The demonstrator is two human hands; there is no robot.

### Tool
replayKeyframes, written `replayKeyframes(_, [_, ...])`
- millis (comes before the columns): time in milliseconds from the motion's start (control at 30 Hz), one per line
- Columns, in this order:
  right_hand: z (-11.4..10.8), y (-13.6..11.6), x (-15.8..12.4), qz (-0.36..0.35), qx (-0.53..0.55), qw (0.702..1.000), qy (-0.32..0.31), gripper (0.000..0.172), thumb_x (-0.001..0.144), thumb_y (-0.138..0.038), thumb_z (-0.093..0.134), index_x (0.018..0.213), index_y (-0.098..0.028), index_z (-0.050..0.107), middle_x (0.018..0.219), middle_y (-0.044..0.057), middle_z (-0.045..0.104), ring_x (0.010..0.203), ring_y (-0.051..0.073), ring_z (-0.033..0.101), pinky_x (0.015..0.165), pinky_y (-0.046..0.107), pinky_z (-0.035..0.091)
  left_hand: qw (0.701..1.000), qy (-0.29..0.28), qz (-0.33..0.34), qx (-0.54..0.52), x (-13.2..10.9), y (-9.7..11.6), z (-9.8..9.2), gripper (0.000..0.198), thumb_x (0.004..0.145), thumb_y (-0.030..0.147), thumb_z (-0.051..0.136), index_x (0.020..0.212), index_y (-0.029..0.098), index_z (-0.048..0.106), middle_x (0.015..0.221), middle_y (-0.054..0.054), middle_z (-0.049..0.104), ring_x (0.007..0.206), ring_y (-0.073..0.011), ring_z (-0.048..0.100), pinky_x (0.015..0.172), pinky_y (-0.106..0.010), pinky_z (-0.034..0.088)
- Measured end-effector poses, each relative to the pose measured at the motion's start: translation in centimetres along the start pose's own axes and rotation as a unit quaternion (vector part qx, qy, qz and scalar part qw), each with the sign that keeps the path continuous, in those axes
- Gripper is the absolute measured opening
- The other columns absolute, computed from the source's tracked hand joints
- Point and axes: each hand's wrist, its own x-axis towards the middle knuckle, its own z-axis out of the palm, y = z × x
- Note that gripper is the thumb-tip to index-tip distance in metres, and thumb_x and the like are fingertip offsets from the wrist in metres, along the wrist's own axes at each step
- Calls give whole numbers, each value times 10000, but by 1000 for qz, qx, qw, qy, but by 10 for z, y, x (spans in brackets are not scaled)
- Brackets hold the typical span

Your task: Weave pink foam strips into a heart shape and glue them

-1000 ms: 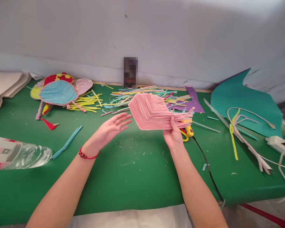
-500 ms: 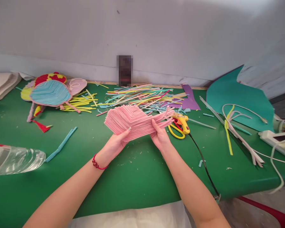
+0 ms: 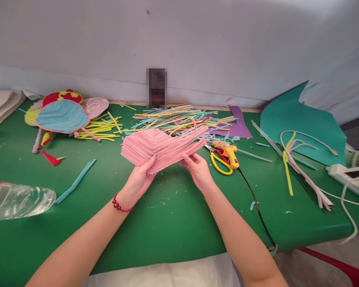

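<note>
A pink panel of pipe cleaners (image 3: 151, 149), laid side by side in a V pattern, is held up above the green table. Loose stem ends fan out from its right side, one curling upward. My left hand (image 3: 140, 177) grips the lower edge, thumb on the face and fingers hidden behind. At the lower right edge, near the loose ends, my right hand (image 3: 199, 169) pinches the panel between thumb and fingers. Just right of that hand lie a yellow hot glue gun (image 3: 231, 153) and yellow-handled scissors (image 3: 221, 164).
Behind the panel lies a pile of coloured pipe cleaners (image 3: 179, 119). Finished fans (image 3: 62, 115) are stacked at the left, near a plastic bottle (image 3: 26, 201) and blue pipe cleaners (image 3: 76, 181). Teal sheet (image 3: 302, 127), cables and a white power strip (image 3: 350, 179) occupy the right.
The panel has shifted left and tilted slightly, its loose ends spreading more. My left hand moved left with it. My right hand slid from the loose ends to the lower edge.
</note>
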Motion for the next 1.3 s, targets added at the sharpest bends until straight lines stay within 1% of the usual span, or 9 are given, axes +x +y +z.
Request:
replayKeyframes(167, [-1, 2, 0, 5, -8, 1000, 1, 364, 550, -391, 849, 791, -170, 687, 738, -4, 679, 674, 116, 605, 643, 255, 505, 1000, -8, 7, 3, -1, -2, 1, 354, 788, 192, 704, 1139, 166, 670, 1262, -65, 648, 1254, -251, 528, 1071, -359, 450])
replayKeyframes(333, [-2, 2, 0, -9, -15, 1000, 2, 334, 558, -390, 847, 717, -160, 663, 625, -39, 612, 537, 67, 510, 537, 222, 465, 1000, 0, 5, 6, -1, -3, -1, 348, 771, 191, 720, 1115, 157, 684, 1236, -70, 664, 1249, -254, 532, 1086, -363, 434])
replayKeyframes(400, [-2, 2, 0, -7, -7, 1000, -3, 336, 557, -389, 850, 703, -159, 653, 586, -48, 588, 508, 60, 492, 500, 210, 450, 1000, -3, 4, 9, 0, -4, -2, 348, 775, 194, 718, 1119, 157, 682, 1242, -68, 661, 1251, -250, 531, 1085, -356, 434])
replayKeyframes(500, [-2, 2, 0, 11, -1, 1000, -3, 356, 545, -394, 857, 696, -154, 642, 558, -42, 588, 495, 69, 514, 483, 210, 462, 1000, -7, 8, 12, 0, -5, -2, 364, 774, 199, 721, 1133, 158, 676, 1237, -71, 664, 1256, -252, 526, 1080, -358, 440])
replayKeyframes(633, [-1, 2, -1, 28, 1, 1000, -1, 371, 531, -386, 866, 705, -147, 642, 598, -10, 638, 517, 87, 568, 507, 221, 508, 1000, -4, 8, 17, 0, -6, -2, 381, 757, 197, 736, 1130, 153, 678, 1231, -75, 667, 1251, -257, 530, 1077, -358, 445])
replayKeyframes(800, [0, 0, -1, 31, 14, 999, 2, 354, 521, -354, 875, 706, -145, 656, 625, 2, 668, 542, 94, 603, 524, 218, 540, 1000, -10, 10, 20, 0, -6, -1, 422, 756, 208, 740, 1168, 165, 659, 1282, -75, 633, 1252, -268, 529, 1072, -378, 452])
replayKeyframes(1000, [1, 0, -2, 18, 9, 1000, 9, 341, 542, -360, 862, 707, -132, 668, 629, 12, 665, 544, 93, 597, 545, 227, 545, 1000, -5, 7, 21, 0, -7, 0, 452, 749, 211, 746, 1186, 155, 645, 1299, -78, 621, 1270, -267, 510, 1101, -384, 416])
replayKeyframes(1100, [2, 0, -2, 12, 6, 1000, 10, 365, 540, -384, 858, 715, -151, 638, 615, -9, 638, 532, 85, 567, 525, 224, 522, 1000, -1, 7, 20, -1, -7, 1, 449, 737, 211, 755, 1170, 153, 652, 1289, -78, 629, 1267, -268, 513, 1106, -387, 408])
replayKeyframes(1300, [2, 0, -1, 2, -44, 999, -7, 422, 567, -494, 818, 723, -177, 588, 503, -72, 519, 422, 60, 432, 387, 199, 398, 1000, 6, 13, 17, -1, -6, 2, 427, 732, 207, 756, 1146, 154, 661, 1290, -75, 628, 1266, -270, 514, 1080, -376, 438])
